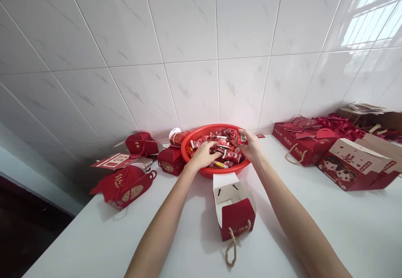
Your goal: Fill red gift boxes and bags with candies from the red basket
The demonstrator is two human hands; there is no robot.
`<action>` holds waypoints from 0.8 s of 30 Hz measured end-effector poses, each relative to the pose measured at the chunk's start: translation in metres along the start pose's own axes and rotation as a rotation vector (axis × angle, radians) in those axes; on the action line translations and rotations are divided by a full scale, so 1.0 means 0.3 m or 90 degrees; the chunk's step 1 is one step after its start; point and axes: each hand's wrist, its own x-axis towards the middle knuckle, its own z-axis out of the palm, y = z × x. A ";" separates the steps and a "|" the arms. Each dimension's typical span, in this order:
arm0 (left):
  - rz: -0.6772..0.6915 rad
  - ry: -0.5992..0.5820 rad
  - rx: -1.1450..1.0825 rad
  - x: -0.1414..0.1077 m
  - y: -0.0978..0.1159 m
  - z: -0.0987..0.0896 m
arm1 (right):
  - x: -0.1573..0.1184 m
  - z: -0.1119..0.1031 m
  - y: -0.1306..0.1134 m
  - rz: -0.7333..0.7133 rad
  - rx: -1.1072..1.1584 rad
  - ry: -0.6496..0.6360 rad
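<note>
A red plastic basket [216, 171] full of wrapped candies [231, 155] stands against the tiled wall. My left hand [205, 154] reaches over its left part, fingers apart and curved down at the candies; nothing shows in its grasp. At the basket's right rim, my right hand [249, 145] holds a small red packet [241, 138] between thumb and fingers. In front of the basket, between my forearms, an open red box [238, 217] with a white inside and a rope handle stands on the white table. I see no candy inside it.
Several red boxes [135, 188] stand at the left, one touching the basket's left side. On the right are more red boxes [314, 148], boxes with cartoon faces [342, 171], crimson ribbon-like material [336, 126] and a cardboard box [391, 121]. Behind everything rises the tiled wall [191, 89].
</note>
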 end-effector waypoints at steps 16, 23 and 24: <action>0.062 -0.005 0.051 0.088 0.036 0.036 | -0.026 0.010 -0.004 0.019 -0.069 -0.014; 0.120 0.189 -0.151 0.088 0.013 0.027 | -0.037 0.012 0.006 -0.015 -0.106 -0.077; 0.129 0.188 -0.188 0.088 0.009 0.028 | -0.039 0.012 0.005 -0.018 -0.110 -0.103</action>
